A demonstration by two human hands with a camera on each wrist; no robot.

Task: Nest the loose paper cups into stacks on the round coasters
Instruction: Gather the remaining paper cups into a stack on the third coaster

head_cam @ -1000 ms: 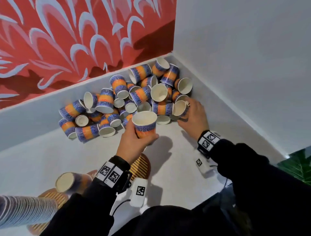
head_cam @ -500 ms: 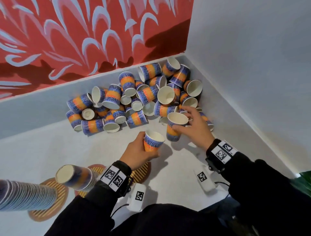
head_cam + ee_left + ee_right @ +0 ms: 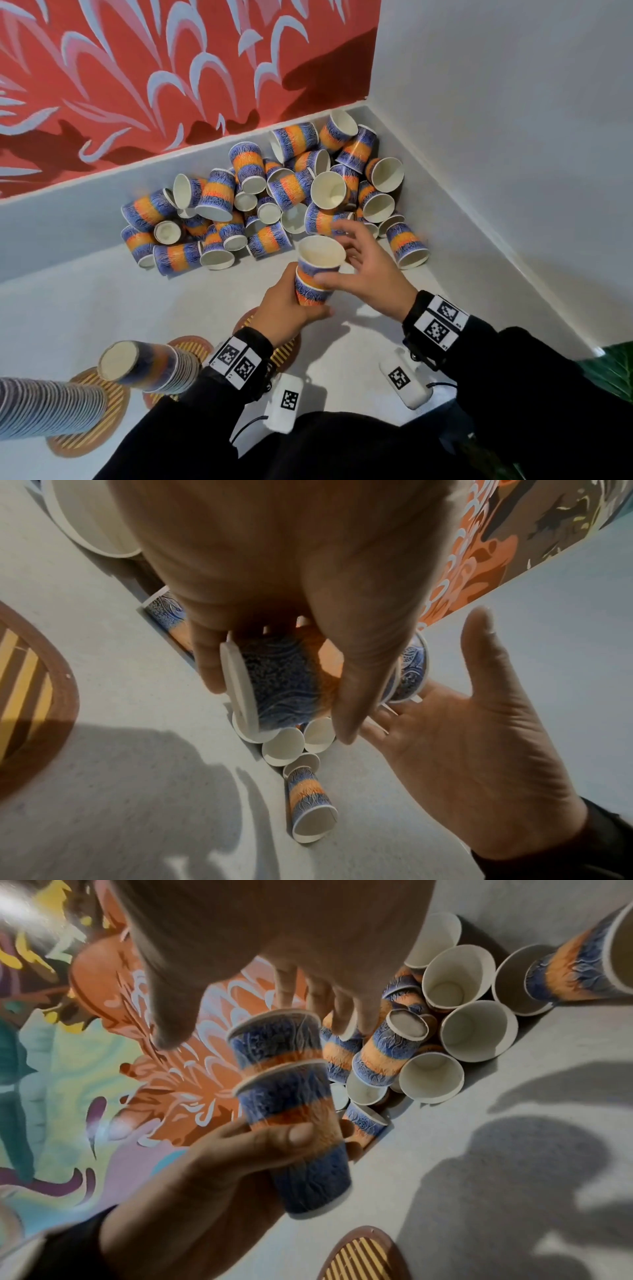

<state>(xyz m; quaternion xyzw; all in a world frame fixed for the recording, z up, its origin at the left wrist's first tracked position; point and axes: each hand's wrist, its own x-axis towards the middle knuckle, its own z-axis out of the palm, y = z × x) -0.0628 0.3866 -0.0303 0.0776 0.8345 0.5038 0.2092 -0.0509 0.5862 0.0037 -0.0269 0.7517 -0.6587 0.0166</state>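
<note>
Blue-and-orange paper cups lie in a loose pile [image 3: 274, 192] in the corner of the white surface. My left hand [image 3: 291, 308] grips an upright cup [image 3: 308, 291] around its lower half. A second cup [image 3: 320, 255] sits nested in it, about half sunk. My right hand [image 3: 363, 274] hovers beside and over the top cup with fingers spread, holding nothing. The right wrist view shows the two nested cups [image 3: 291, 1096] and the left hand [image 3: 222, 1150] clearly. Two tall stacks [image 3: 147, 368] [image 3: 44, 407] stand on striped round coasters [image 3: 113, 404] at lower left.
One more striped coaster [image 3: 284, 356] lies partly under my left wrist. A single cup [image 3: 407, 246] lies apart at the right of the pile. The red patterned wall [image 3: 171, 68] and the white wall [image 3: 513, 137] close the corner. Green leaves [image 3: 613, 370] show at lower right.
My right hand took a cup from the pile, carried it to the cup in my left hand, set it inside and let go. My left hand drew back from the pile.
</note>
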